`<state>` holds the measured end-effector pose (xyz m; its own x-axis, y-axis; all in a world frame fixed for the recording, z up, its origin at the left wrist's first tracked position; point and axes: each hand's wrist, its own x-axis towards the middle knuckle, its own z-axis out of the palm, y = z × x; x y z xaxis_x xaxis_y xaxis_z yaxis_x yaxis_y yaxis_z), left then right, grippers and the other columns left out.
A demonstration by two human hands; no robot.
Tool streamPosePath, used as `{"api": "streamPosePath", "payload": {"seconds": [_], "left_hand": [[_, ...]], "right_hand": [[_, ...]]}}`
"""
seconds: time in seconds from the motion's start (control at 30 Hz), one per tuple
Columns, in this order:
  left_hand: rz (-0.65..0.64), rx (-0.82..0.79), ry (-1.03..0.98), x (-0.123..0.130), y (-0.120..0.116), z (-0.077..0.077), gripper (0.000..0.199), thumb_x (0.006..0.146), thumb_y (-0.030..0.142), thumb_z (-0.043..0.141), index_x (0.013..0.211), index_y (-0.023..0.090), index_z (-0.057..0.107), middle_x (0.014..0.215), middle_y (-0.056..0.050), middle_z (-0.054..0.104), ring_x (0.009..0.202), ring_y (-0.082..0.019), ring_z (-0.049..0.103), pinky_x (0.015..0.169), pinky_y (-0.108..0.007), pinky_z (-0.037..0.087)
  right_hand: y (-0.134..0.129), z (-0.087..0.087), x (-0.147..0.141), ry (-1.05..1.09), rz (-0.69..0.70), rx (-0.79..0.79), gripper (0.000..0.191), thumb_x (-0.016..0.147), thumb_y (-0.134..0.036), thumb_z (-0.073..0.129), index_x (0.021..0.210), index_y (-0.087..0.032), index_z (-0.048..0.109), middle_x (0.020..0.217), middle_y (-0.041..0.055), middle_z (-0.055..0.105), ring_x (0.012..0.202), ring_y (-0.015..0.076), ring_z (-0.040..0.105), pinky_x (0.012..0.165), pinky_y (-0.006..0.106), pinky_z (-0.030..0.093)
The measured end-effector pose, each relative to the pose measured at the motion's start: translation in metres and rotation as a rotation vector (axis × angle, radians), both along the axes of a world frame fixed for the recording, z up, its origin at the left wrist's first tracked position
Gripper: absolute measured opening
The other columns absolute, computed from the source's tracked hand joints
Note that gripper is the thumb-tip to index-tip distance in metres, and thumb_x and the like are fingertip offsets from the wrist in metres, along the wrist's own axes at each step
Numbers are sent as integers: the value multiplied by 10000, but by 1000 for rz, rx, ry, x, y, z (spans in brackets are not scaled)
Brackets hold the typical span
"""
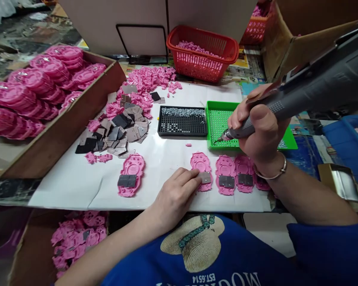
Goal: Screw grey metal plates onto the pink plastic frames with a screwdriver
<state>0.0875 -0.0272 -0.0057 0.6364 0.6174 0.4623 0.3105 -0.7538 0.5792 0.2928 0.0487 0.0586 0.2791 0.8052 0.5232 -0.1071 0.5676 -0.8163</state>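
Note:
My right hand (264, 133) grips a grey electric screwdriver (313, 75), its bit pointing down into the left part of a green perforated tray (213, 146). With closed fingers, my left hand (174, 194) presses a grey plate (205, 178) onto a pink plastic casing (200, 161) lying on the white table sheet. Right of it lie several more casings with dark plates, such as this pink casing (225, 163); the rightmost is partly hidden by my right wrist. Another pink casing (134, 162) with a dark plate lies left of my left hand.
Screws fill the far side of a black perforated tray (181, 134). Loose plates (116, 135) and small pink parts (149, 79) are heaped at left. A red basket (203, 69) stands behind; a cardboard box (62, 137) of stacked pink casings borders the left.

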Motion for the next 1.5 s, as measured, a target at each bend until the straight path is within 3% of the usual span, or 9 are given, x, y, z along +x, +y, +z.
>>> {"api": "streamPosePath", "payload": {"seconds": [0.2, 0.37, 0.47, 0.67, 0.9, 1.27, 1.37, 1.5], "left_hand": [[46, -21, -46, 3, 1, -1, 203, 938, 100, 554, 1139, 128, 558, 965, -88, 681, 831, -166, 596, 731, -303, 541], [95, -81, -60, 3, 0, -4, 430, 947, 157, 552, 1360, 117, 441, 1031, -101, 683, 898, -165, 628, 796, -320, 555], [94, -135, -57, 2, 0, -4, 549, 932, 156, 547, 1447, 141, 358, 1080, -95, 683, 921, -159, 632, 827, -324, 551], [88, -191, -73, 2, -1, -4, 620, 903, 143, 551, 1480, 145, 326, 1081, -93, 679, 900, -152, 624, 839, -316, 541], [77, -175, -110, 4, 0, -8, 624, 893, 138, 551, 1478, 142, 333, 1074, -88, 681, 854, -143, 612, 837, -309, 529], [76, -162, -111, 3, 0, -7, 586, 918, 179, 549, 1470, 147, 354, 1081, -77, 674, 873, -145, 612, 839, -290, 516], [80, -146, -98, 3, 0, -6, 586, 914, 165, 544, 1470, 151, 357, 1076, -73, 672, 894, -151, 605, 837, -291, 513], [75, -128, -98, 3, 0, -5, 578, 911, 155, 532, 1465, 119, 370, 1041, -84, 668, 893, -162, 595, 840, -306, 512]], "right_hand": [[-7, 25, -4, 31, 19, 7, 204, 677, -365, 797, 808, -290, 660, 576, -55, 458, 435, 102, 414, 407, 277, 362], [-29, 38, -20, -2, -15, 75, 284, 721, -550, 774, 772, -291, 669, 584, -50, 429, 443, 68, 390, 380, 222, 358], [-50, 33, -31, 3, 19, 16, 329, 716, -588, 760, 786, -277, 679, 580, -43, 400, 429, 72, 391, 344, 235, 351], [-74, 15, -38, -45, 189, -36, 252, 713, -468, 766, 852, -298, 642, 631, -47, 492, 388, 94, 405, 369, 291, 394], [-73, 3, -43, 11, 245, -12, 163, 744, -365, 728, 889, -301, 691, 618, -39, 498, 422, 130, 447, 422, 330, 388], [-70, 1, -42, -67, 211, -84, 248, 706, -460, 750, 870, -325, 622, 614, -52, 518, 415, 134, 427, 430, 331, 422], [-70, -2, -42, -97, 164, -108, 297, 660, -510, 782, 842, -338, 622, 598, -45, 479, 470, 160, 465, 495, 364, 462], [-70, -5, -44, -111, 202, -99, 292, 681, -501, 778, 847, -326, 612, 574, -52, 419, 519, 166, 501, 576, 376, 485]]}}
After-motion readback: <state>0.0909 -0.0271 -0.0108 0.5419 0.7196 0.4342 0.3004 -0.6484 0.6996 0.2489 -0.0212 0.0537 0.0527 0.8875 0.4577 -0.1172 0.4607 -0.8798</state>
